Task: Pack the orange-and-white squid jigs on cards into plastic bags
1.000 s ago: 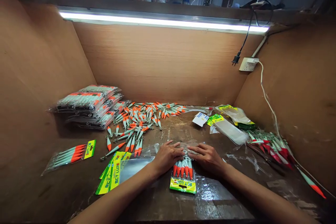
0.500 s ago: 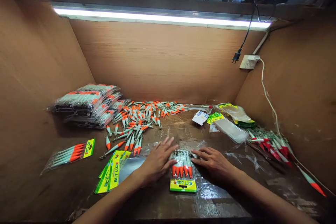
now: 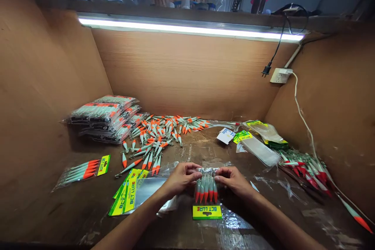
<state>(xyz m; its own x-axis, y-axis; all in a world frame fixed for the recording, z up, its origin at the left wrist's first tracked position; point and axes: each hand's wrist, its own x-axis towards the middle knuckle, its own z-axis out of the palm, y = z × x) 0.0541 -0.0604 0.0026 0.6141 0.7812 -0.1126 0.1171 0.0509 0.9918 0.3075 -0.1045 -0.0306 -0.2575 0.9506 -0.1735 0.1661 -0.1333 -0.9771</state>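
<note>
A clear bag of fishing lures [image 3: 206, 189] lies in front of me, its yellow-green BCT LURE header [image 3: 207, 212] toward me. Inside, several white lures with orange tips sit side by side. My left hand [image 3: 184, 177] pinches the bag's far left corner between thumb and fingers. At the far right corner, my right hand [image 3: 231, 179] grips the same bag. Left of my left forearm are fanned empty bags [image 3: 146, 193] with BCT LURE headers. Farther left lies another filled lure bag [image 3: 83, 170].
Loose orange-and-white lures [image 3: 158, 136] are heaped at the back, beside stacked lure packs [image 3: 102, 119]. On the right are more empty bags [image 3: 260, 150], a white tag [image 3: 225, 136] and red-and-white lures [image 3: 310, 172]. A black plug [image 3: 266, 70] hangs near the wall socket [image 3: 280, 75].
Both hands have gone from lying flat with spread fingers beside the bag to pinching its far corners. The bag's far end now looks gathered up. The camera view has shifted slightly.
</note>
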